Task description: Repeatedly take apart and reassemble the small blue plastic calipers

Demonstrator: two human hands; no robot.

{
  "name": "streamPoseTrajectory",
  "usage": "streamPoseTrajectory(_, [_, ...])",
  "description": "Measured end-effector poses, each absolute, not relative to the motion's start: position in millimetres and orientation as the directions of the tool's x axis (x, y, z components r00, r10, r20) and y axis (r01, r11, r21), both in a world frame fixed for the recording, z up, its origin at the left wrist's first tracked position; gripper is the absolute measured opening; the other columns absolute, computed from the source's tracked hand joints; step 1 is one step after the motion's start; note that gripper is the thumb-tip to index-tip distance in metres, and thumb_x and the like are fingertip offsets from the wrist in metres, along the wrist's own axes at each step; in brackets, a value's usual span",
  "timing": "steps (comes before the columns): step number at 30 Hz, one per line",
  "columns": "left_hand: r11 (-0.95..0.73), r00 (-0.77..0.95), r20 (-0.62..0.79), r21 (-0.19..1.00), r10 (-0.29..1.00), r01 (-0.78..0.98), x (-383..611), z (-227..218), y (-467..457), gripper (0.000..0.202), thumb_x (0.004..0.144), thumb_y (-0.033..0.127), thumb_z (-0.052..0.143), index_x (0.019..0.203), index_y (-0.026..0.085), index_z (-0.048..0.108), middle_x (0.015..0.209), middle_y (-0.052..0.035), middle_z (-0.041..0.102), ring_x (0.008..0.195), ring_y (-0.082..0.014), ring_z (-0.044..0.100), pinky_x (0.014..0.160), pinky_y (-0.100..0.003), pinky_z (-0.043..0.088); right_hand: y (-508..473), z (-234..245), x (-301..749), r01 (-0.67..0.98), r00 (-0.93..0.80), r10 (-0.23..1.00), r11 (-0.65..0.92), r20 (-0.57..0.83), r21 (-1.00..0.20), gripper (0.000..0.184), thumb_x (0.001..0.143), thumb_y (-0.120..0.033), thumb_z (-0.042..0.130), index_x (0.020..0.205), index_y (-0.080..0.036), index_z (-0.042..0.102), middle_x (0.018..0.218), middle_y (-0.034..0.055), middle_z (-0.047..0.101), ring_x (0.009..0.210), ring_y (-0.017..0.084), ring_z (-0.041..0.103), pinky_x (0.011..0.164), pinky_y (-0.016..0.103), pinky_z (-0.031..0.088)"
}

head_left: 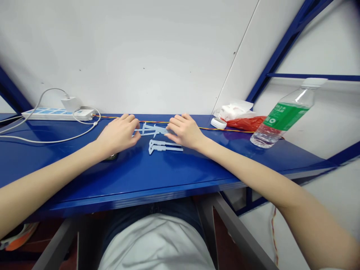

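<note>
Pale blue plastic vernier calipers (152,129) lie on the blue table between my hands, at least two of them overlapping with jaws visible. My left hand (120,135) is curled round their left end, where thin beams run in between thumb and fingers. At the right end, my right hand (184,131) has its bent fingertips and thumb about the wider part of a caliper. Nearer to me lies another pale caliper piece (161,146), its jaws to the left and two long prongs pointing right, under my right thumb. Fingers partly hide the calipers' ends.
A dark object (111,157) shows partly under my left wrist. Back left is a white power strip (56,113) with a charger and looping white cable (64,140). On the right are a white oval device (218,123), a red plastic bag (244,123) and a water bottle (284,114).
</note>
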State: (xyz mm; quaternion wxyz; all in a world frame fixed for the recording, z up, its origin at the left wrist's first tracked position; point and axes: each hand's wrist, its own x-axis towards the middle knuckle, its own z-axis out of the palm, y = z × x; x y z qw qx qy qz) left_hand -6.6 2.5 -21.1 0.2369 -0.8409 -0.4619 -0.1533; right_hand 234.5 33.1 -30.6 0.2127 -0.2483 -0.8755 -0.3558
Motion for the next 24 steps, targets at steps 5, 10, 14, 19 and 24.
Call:
streamPoseTrajectory(5, [-0.610, 0.687, 0.340, -0.317, 0.642, 0.726, 2, -22, -3, 0.022, 0.086, 0.023, 0.038, 0.087, 0.016, 0.059, 0.088, -0.0087, 0.061, 0.089, -0.0231, 0.057, 0.082, -0.036, 0.048, 26, -30, 228, 0.594, -0.771, 0.362, 0.706, 0.524, 0.385, 0.025, 0.091, -0.035, 0.050, 0.081, -0.015, 0.062, 0.082, 0.0063, 0.063, 0.079, 0.018, 0.049, 0.072, 0.032, 0.026])
streamPoseTrajectory(10, [-0.530, 0.608, 0.319, -0.303, 0.727, 0.792, -5, -27, 9, 0.028, 0.086, 0.027, 0.040, 0.099, 0.014, 0.061, 0.100, -0.0119, 0.060, 0.101, -0.0275, 0.055, 0.085, -0.040, 0.048, 29, -31, 227, 0.713, -0.623, 0.647, 0.701, 0.440, -0.020, 0.017, 0.084, -0.029, 0.060, 0.072, -0.017, 0.061, 0.076, 0.0013, 0.065, 0.074, 0.015, 0.052, 0.075, 0.031, 0.029])
streamPoseTrajectory(14, [-0.463, 0.521, 0.230, -0.262, 0.822, 0.847, -16, -29, 23, 0.032, 0.085, 0.034, 0.045, 0.101, 0.014, 0.063, 0.107, -0.0141, 0.058, 0.110, -0.0296, 0.051, 0.090, -0.041, 0.046, 32, -33, 230, 0.713, -0.617, 0.719, 0.683, 0.321, -0.160, 0.018, 0.081, -0.031, 0.063, 0.070, -0.017, 0.063, 0.073, 0.0008, 0.066, 0.068, 0.013, 0.053, 0.073, 0.030, 0.032])
streamPoseTrajectory(19, [-0.429, 0.453, 0.133, -0.175, 0.882, 0.886, -17, -25, 27, 0.027, 0.087, 0.031, 0.040, 0.094, 0.018, 0.063, 0.105, -0.0106, 0.059, 0.113, -0.0274, 0.051, 0.092, -0.039, 0.046, 29, -31, 228, 0.643, -0.678, 0.671, 0.740, 0.301, -0.199, 0.016, 0.085, -0.030, 0.059, 0.079, -0.017, 0.067, 0.081, 0.0024, 0.066, 0.072, 0.013, 0.055, 0.072, 0.029, 0.035])
streamPoseTrajectory(24, [-0.444, 0.459, 0.114, -0.136, 0.881, 0.886, -16, -23, 27, 0.022, 0.082, 0.026, 0.041, 0.081, 0.019, 0.063, 0.100, -0.0095, 0.061, 0.106, -0.0261, 0.054, 0.087, -0.037, 0.048, 29, -30, 227, 0.623, -0.690, 0.656, 0.754, 0.306, -0.208, 0.016, 0.087, -0.027, 0.055, 0.082, -0.018, 0.067, 0.087, 0.0037, 0.068, 0.079, 0.015, 0.057, 0.075, 0.029, 0.036])
